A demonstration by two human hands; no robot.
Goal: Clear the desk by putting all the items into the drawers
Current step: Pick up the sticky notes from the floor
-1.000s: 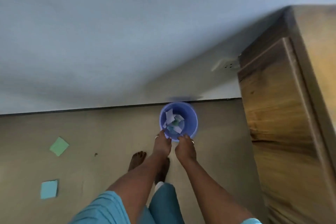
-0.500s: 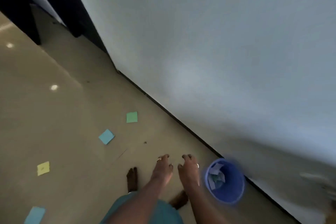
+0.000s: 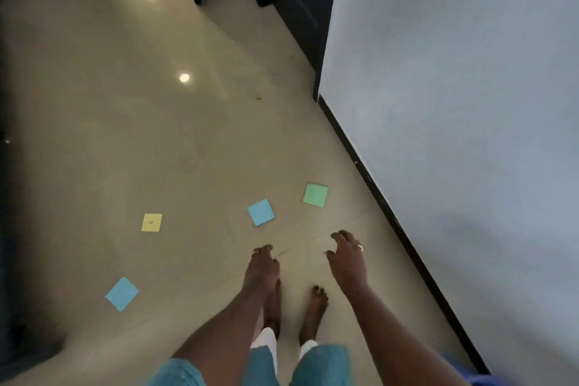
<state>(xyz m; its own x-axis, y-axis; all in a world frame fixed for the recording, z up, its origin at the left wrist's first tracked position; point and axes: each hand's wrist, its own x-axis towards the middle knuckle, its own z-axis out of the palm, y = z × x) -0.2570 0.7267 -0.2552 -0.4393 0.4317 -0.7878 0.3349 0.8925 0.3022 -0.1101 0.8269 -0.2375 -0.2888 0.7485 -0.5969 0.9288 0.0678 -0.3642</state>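
You've let go of the bin and turned left: left hand point(image 3: 261, 263) and right hand point(image 3: 347, 260) now empty, fingers loosely curled, four sticky notes point(image 3: 261, 212) on the floor point(image 3: 156, 135) just beyond; desk and drawers out of view.

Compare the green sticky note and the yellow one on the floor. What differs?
Place: the green note lies close to the black skirting; the yellow note lies well to its left, away from the wall.
Marking: the yellow note has a small dark mark at its middle; the green note looks blank.
Shared: both are square and lie flat on the floor, with nothing touching them.
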